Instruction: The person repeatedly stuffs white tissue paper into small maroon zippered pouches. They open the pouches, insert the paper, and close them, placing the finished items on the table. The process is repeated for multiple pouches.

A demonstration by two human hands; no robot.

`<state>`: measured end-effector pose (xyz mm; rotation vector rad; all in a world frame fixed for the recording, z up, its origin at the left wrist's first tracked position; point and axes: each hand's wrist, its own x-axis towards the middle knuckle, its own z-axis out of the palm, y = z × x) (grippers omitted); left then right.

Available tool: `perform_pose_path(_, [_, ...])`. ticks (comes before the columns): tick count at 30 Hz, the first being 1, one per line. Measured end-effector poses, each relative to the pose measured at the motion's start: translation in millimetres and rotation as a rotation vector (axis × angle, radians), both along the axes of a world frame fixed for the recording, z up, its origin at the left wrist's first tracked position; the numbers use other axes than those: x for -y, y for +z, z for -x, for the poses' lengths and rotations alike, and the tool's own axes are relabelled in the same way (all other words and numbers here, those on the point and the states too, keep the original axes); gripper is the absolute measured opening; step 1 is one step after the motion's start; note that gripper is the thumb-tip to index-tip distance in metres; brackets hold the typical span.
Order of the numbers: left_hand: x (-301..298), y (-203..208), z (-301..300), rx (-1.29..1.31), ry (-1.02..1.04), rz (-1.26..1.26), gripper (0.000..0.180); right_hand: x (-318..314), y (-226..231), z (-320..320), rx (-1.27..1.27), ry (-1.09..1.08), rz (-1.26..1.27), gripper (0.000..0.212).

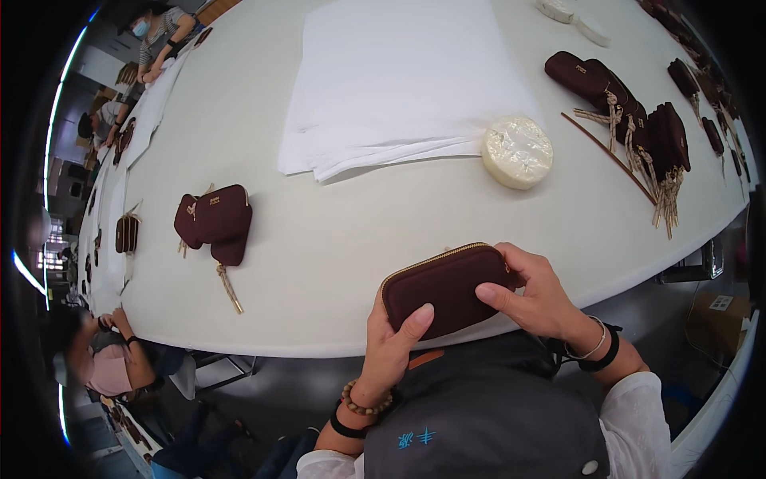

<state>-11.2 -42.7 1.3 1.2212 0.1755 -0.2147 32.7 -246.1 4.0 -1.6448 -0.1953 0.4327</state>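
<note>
A dark maroon zip pouch (443,295) with a gold zipper along its top edge is held up between both hands, just off the table's near edge. My left hand (391,339) grips its left end, thumb lying on the front face. At the other end my right hand (535,291) is closed round the corner by the zipper, its thumb also pressed on the front. The fingers behind the pouch are hidden. Close in front of it on the table lies a round roll in clear wrapping (517,152).
White paper sheets (399,80) are stacked mid-table (319,239). Maroon pouches with braided cord pulls lie in a small pile (223,215) on the left and a larger pile (598,84) on the right, beside a thin brown stick (610,160). Other people sit along the left side.
</note>
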Motion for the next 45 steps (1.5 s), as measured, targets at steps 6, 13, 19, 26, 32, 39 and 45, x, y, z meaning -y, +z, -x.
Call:
perform_pose_path(6, [-5, 0, -5, -0.029, 0.029, 0.079, 0.041, -2, 13, -6, -0.06, 0.105, 0.081, 0.037])
perform_pose_path(13, [-1, -1, -11, 0.113, -0.085, 0.103, 0.052, -4, 10, 4, -0.116, 0.001, -0.083, 0.044])
perform_pose_path(19, [-9, -8, -8, 0.041, -0.076, 0.079, 0.036, -6, 7, 10, -0.014, 0.053, 0.016, 0.041])
perform_pose_path(26, [-10, -9, -6, 0.11, -0.087, 0.094, 0.036, -3, 2, 12, 0.054, 0.05, 0.045, 0.042])
perform_pose_path(32, [-17, -8, -1, 0.103, -0.099, 0.142, 0.041, -7, 8, 17, 0.092, 0.109, 0.047, 0.047])
perform_pose_path(39, [-19, -10, -4, 0.228, 0.042, 0.067, 0.058, -6, 4, 16, 0.332, 0.125, 0.209, 0.039])
perform_pose_path(45, [-8, 6, -1, -0.154, 0.029, 0.312, 0.083, -33, 11, 18, 1.055, 0.304, 0.625, 0.053])
